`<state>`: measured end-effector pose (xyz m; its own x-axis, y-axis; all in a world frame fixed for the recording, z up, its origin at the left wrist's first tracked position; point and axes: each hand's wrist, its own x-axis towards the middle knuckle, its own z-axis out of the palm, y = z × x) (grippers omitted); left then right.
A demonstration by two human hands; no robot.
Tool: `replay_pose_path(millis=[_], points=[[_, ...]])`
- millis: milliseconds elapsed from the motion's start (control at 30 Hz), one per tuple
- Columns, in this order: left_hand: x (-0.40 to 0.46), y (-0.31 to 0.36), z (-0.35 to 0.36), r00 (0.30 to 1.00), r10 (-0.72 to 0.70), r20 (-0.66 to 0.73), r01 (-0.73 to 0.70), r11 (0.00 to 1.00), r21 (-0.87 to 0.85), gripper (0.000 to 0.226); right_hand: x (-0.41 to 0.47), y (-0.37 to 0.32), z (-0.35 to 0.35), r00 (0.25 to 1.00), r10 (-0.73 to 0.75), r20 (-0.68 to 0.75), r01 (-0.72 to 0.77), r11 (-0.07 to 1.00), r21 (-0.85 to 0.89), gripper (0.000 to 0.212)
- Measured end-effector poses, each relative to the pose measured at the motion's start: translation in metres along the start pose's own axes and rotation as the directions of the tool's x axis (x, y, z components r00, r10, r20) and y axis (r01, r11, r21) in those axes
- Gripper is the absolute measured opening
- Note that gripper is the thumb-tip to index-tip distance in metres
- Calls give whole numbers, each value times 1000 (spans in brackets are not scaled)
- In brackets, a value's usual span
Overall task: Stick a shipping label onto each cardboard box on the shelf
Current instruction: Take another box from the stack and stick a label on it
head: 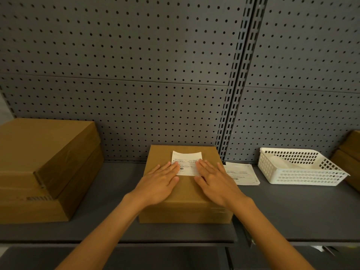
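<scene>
A brown cardboard box (185, 193) sits in the middle of the grey shelf (109, 203). A white shipping label (186, 158) lies on its top near the far edge, its upper edge slightly curled up. My left hand (158, 183) lies flat on the box, fingertips on the label's left side. My right hand (216, 182) lies flat too, fingertips on the label's right side. Both hands have fingers spread and hold nothing. A small stack of loose labels (241, 173) rests on the shelf just right of the box.
Two stacked cardboard boxes (44, 168) stand at the left. A white plastic basket (300, 168) sits at the right, with more cardboard boxes (350, 154) at the far right edge. A grey pegboard (155, 75) backs the shelf.
</scene>
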<state>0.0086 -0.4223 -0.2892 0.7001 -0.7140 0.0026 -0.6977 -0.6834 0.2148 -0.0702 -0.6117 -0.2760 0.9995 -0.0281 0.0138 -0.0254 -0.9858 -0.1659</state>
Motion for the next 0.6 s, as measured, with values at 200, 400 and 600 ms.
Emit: replay_pose_path(millis=[200, 400, 600], points=[[0, 0, -1, 1000, 12, 3, -12, 1000, 4, 51, 36, -13, 6, 998, -59, 32, 58, 998, 38, 54], [1, -1, 0, 1000, 6, 20, -6, 1000, 14, 52, 51, 7, 9, 996, 4, 85, -5, 1000, 7, 53], [0, -2, 0, 1000, 4, 25, -5, 1000, 6, 52, 61, 32, 9, 993, 101, 61, -103, 994, 22, 56]])
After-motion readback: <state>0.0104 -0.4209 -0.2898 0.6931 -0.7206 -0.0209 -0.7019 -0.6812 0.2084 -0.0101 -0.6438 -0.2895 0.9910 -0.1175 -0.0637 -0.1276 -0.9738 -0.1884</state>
